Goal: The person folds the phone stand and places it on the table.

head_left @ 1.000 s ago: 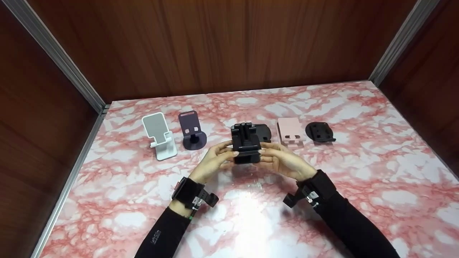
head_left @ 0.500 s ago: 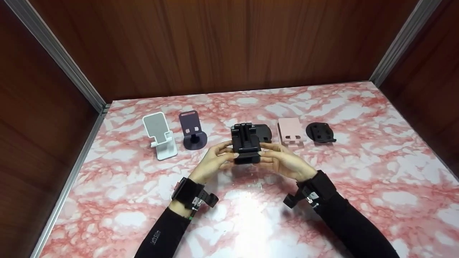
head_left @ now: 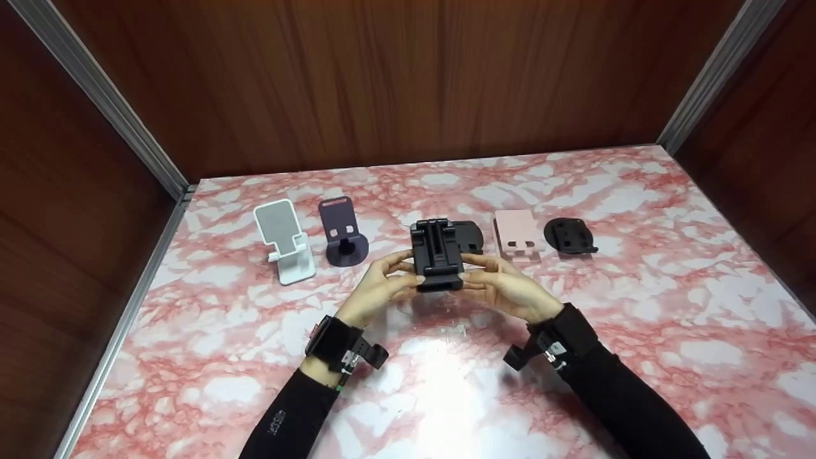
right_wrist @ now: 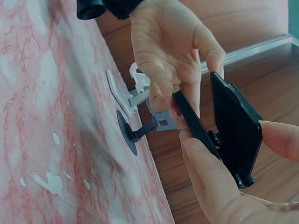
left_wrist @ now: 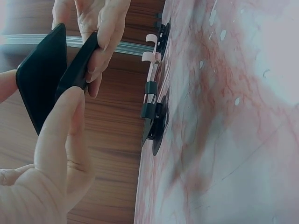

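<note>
A black folding phone stand [head_left: 437,252] is held above the table between both hands. My left hand [head_left: 377,288] grips its left edge, and my right hand [head_left: 505,288] grips the right edge, with both thumbs at the near end. The left wrist view shows its two black plates [left_wrist: 44,77] standing apart at an angle, with fingers of both hands around them. From the right wrist, a small hinge shows between the stand's plates [right_wrist: 238,128]. Just behind it on the table lies another black phone stand [head_left: 470,237], partly hidden by the held one.
To the left are an upright white phone stand [head_left: 285,242] and a dark purple one [head_left: 343,231]. On the right lie a pink stand [head_left: 515,231] and a black round-based stand [head_left: 569,236]. Wood-grain panels [head_left: 408,83] enclose the marbled table [head_left: 650,268].
The held phone stand's upper plate has tilted so that more of its grooved face shows toward the head camera. Both hands stay nearly in place, with slight thumb movement.
</note>
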The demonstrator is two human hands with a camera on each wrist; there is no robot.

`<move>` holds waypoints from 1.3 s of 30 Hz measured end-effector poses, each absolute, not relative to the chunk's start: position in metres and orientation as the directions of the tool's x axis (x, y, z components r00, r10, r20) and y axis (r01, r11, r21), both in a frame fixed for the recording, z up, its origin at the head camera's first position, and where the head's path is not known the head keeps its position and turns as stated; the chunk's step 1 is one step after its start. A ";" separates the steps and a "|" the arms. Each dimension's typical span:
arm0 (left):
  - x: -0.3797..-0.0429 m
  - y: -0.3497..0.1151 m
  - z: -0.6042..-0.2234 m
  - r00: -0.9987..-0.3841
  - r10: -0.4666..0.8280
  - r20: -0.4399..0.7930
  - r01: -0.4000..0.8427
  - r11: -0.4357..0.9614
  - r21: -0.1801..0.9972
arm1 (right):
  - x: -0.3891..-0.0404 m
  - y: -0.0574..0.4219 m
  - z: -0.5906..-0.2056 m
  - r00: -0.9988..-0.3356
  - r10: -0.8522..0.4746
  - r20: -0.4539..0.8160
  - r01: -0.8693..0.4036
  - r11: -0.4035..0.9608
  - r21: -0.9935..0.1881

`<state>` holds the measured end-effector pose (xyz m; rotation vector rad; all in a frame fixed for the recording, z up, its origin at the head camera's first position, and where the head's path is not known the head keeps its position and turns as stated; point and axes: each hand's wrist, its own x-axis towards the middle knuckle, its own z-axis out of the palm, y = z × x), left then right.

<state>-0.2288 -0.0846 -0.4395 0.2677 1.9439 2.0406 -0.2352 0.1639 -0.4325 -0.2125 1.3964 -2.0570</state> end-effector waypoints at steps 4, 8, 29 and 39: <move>-0.229 -0.084 -0.439 -0.939 0.339 -0.062 -0.081 -0.042 0.996 | -0.235 0.163 -0.433 -0.780 -0.595 -0.196 0.409 -0.245 -0.879; -0.229 -0.084 -0.441 -0.942 0.330 -0.054 -0.070 -0.036 0.997 | -0.236 0.163 -0.434 -0.780 -0.592 -0.201 0.411 -0.244 -0.878; -0.229 -0.084 -0.443 -0.940 0.335 -0.070 -0.099 -0.071 0.993 | -0.236 0.162 -0.438 -0.805 -0.545 -0.233 0.402 -0.213 -0.891; -0.229 -0.085 -0.442 -0.942 0.327 -0.076 -0.095 -0.045 0.994 | -0.236 0.161 -0.438 -0.810 -0.536 -0.239 0.400 -0.207 -0.893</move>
